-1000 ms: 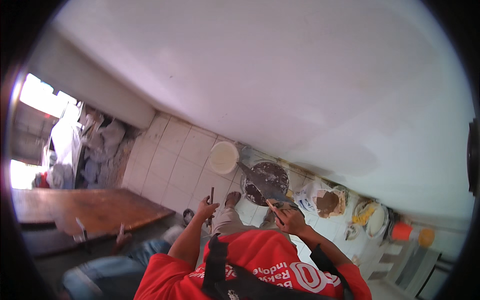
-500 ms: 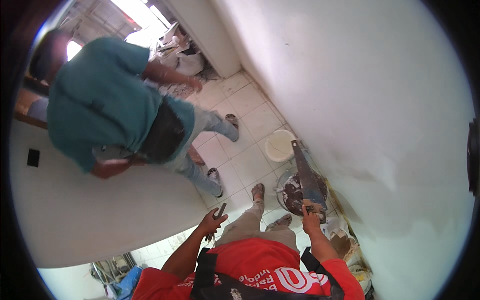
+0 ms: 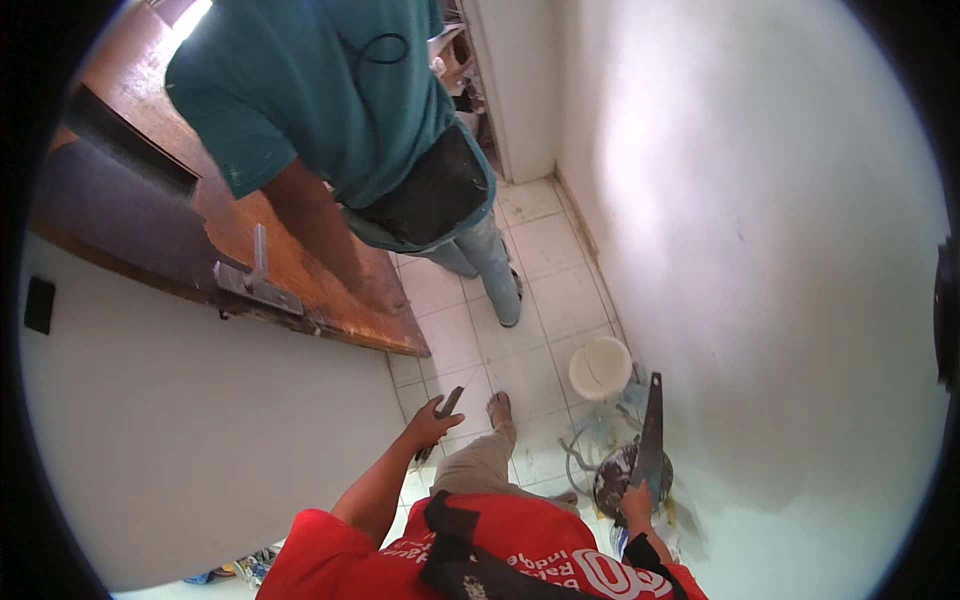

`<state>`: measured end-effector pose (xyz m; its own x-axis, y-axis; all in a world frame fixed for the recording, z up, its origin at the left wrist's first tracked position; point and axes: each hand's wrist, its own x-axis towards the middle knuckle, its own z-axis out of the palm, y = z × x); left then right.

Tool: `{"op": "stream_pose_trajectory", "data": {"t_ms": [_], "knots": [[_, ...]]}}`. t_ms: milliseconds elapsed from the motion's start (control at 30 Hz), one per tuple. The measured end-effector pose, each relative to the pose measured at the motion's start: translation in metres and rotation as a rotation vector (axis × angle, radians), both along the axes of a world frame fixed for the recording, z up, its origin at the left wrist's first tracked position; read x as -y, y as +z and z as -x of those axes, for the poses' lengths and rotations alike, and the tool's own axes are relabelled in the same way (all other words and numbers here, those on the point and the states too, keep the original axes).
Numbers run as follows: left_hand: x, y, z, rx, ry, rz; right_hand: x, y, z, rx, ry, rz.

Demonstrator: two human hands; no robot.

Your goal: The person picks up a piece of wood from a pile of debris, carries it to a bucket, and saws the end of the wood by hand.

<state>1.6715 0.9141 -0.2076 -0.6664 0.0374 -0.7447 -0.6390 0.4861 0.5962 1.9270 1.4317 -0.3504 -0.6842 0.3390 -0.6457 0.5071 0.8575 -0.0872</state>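
My right hand (image 3: 636,505) is closed round the handle of a hand saw (image 3: 652,430). Its long dark blade points away from me, beside the right wall. Out to the left, my left hand (image 3: 428,425) grips a dark narrow tool (image 3: 451,403) whose exact kind I cannot make out; one end sticks out past the fingers and another dark part shows below the hand. Under the saw stands a dark, paint-spattered bucket (image 3: 613,480), partly hidden by the blade and my hand. A cream bucket (image 3: 600,368) stands just beyond it.
Ahead, a co-worker in a teal shirt (image 3: 330,120) stands beside a wooden door (image 3: 340,305) with a metal handle (image 3: 258,282). White walls flank the tiled floor (image 3: 545,300). A grey hose (image 3: 573,458) lies by the buckets. Clutter shows through the doorway.
The co-worker has shifted rightward in view, and the wooden door has come into sight at the left. My view has moved. Both hands keep their tools; the saw blade now points more directly ahead.
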Motion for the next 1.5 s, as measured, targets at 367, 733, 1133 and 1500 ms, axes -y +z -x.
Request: {"op": "stream_pose_trajectory", "data": {"t_ms": [367, 733, 1133, 1500], "knots": [[0.006, 0.030, 0.278, -0.073, 0.325, -0.390, 0.120, 0.011, 0.212, 0.133, -0.676, 0.950], [0.029, 0.031, 0.467, -0.425, 0.593, -0.070, 0.184, 0.116, 0.671, -0.110, 0.180, 0.739], [0.101, 0.098, 0.671, -0.286, 1.108, -0.232, 0.440, 0.221, 1.010, -0.257, 0.971, 1.018], [0.301, 0.056, 0.809, -0.168, 0.639, -0.033, 0.545, 0.241, 1.268, -0.366, -0.087, 1.170]]}}
